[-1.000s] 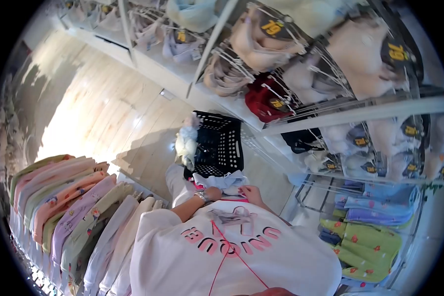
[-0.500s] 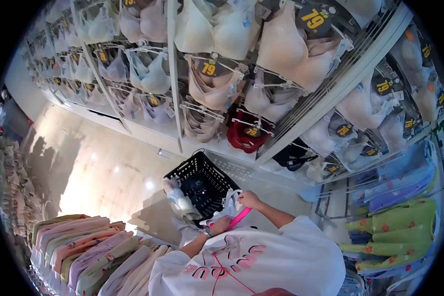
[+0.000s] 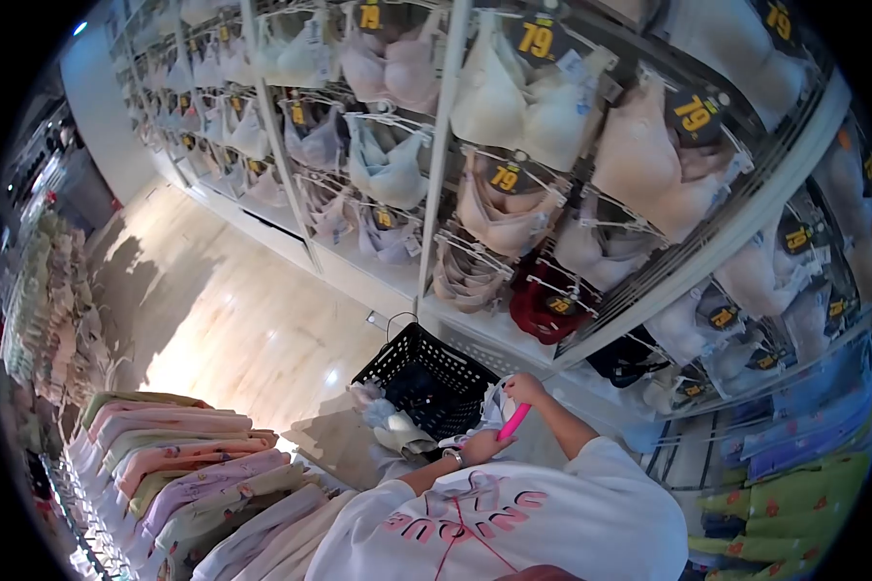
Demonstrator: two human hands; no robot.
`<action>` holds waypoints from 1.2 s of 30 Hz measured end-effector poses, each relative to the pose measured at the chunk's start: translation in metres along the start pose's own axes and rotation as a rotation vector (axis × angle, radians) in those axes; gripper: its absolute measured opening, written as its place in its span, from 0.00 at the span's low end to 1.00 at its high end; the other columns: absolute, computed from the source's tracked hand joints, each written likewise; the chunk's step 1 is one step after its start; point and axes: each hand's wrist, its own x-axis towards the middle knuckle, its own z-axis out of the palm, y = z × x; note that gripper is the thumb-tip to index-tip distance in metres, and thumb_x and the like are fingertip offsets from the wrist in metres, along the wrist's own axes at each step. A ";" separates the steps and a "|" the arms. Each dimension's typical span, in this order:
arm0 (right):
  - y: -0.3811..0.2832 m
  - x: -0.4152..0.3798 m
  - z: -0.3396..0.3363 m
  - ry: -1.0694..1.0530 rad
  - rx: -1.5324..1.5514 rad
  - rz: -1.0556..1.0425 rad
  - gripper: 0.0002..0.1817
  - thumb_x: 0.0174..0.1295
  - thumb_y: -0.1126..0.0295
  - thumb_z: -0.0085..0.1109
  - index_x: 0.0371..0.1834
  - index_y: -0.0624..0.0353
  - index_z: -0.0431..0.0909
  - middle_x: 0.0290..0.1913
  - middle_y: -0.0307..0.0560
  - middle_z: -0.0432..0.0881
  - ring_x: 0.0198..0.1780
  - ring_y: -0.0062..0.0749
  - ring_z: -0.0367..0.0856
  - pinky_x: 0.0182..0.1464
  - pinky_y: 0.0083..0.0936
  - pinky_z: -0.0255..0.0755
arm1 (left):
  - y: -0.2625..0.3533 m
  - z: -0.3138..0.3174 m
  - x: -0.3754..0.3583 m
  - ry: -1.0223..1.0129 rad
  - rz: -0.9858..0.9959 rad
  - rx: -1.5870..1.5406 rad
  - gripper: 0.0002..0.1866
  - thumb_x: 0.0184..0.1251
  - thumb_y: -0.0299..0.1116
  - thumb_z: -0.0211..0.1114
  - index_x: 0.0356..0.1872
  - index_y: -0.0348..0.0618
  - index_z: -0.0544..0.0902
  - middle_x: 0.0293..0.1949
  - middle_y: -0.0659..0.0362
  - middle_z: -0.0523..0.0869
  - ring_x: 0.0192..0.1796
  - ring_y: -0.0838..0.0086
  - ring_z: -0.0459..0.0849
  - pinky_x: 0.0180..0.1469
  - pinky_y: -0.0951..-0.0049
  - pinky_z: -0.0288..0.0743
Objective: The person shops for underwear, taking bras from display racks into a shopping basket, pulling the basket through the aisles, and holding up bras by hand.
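My left hand (image 3: 482, 447), with a bracelet at the wrist, is closed around the lower end of a bright pink curved strip (image 3: 515, 420). At the upper end of the strip, my right hand (image 3: 524, 389) pinches a white garment (image 3: 495, 405), its fingers closed. The garment hangs bunched between my hands, beside the black plastic basket (image 3: 465, 376). Dark contents lie inside the basket. Pale padded garments (image 3: 403, 436) stick out at its near left side. My white printed shirt (image 3: 513, 513) fills the bottom of the view.
Wall racks of bras (image 3: 533, 107) with yellow 79 tags rise ahead and to the right. A rail of hanging pastel clothes (image 3: 189, 450) stands at lower left. Green and blue floral garments (image 3: 794, 504) hang at right. Pale floor (image 3: 233, 300) runs off to the left.
The view has turned, so racks, basket and hands sit further right and lower. My hands stay on the pink strip and white garment; less of the strip shows between them.
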 end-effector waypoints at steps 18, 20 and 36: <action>-0.093 0.110 0.015 -0.029 -0.002 0.010 0.10 0.46 0.62 0.58 0.26 0.51 0.86 0.25 0.45 0.85 0.27 0.36 0.84 0.34 0.34 0.76 | -0.061 -0.112 -0.001 0.143 -0.046 0.024 0.33 0.62 0.62 0.54 0.30 0.33 0.83 0.23 0.46 0.83 0.28 0.56 0.84 0.35 0.57 0.74; -0.109 0.119 0.016 -0.065 -0.017 0.015 0.10 0.49 0.63 0.60 0.28 0.53 0.87 0.25 0.42 0.85 0.26 0.29 0.83 0.32 0.28 0.76 | -0.072 -0.127 -0.004 0.171 -0.044 0.049 0.33 0.62 0.61 0.54 0.30 0.33 0.83 0.23 0.45 0.84 0.28 0.55 0.84 0.35 0.57 0.74; -0.161 0.159 0.025 0.376 -0.076 -0.042 0.34 0.45 0.69 0.63 0.62 0.59 0.70 0.37 0.58 0.85 0.37 0.46 0.84 0.40 0.38 0.76 | -0.086 -0.224 -0.025 0.192 -0.089 0.091 0.38 0.57 0.69 0.54 0.33 0.36 0.84 0.30 0.45 0.85 0.33 0.54 0.84 0.38 0.58 0.74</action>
